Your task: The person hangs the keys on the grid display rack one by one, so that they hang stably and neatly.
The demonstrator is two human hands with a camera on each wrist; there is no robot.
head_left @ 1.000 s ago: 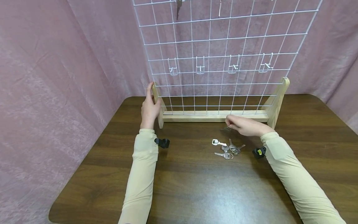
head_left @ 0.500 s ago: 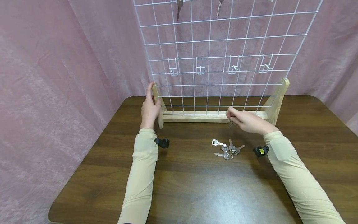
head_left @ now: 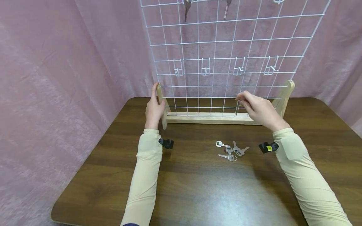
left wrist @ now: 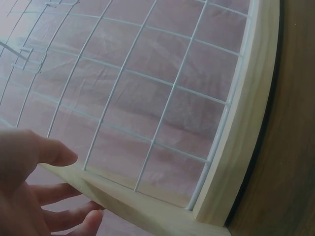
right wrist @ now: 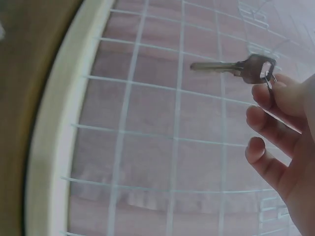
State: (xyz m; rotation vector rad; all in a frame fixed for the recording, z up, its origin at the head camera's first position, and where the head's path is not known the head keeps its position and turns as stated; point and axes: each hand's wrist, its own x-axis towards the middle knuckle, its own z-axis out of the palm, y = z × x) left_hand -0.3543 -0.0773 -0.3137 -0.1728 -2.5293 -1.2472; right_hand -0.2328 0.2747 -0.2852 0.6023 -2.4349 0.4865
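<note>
Head view shows a single key (head_left: 237,108) hanging blade-down from the right hand (head_left: 258,110), which pinches it at the top between thumb and fingertips, just in front of the lower rows of the white wire grid (head_left: 226,47). In the right wrist view the same key (right wrist: 236,68) shows a small ring at its head, caught against the fingers (right wrist: 275,96); the other fingers curl loosely below. The key is held clear of the bench (head_left: 198,188), above the wooden base rail (head_left: 209,118) of the grid's stand. The left hand (head_left: 154,108) rests against the left wooden upright (head_left: 161,103) of the stand, thumb and fingers set around the post; the left wrist view shows the fingers (left wrist: 64,216) lying nearly straight beside the wood, though how firmly they hold is hard to tell. A row of four white hooks (head_left: 205,70) sits on the grid above the hands. Two more keys (head_left: 186,8) hang near the top edge. A small heap of loose keys (head_left: 230,150) lies on the bench, nearer the person. Pink cloth (head_left: 70,62) hangs behind and to the sides.
</note>
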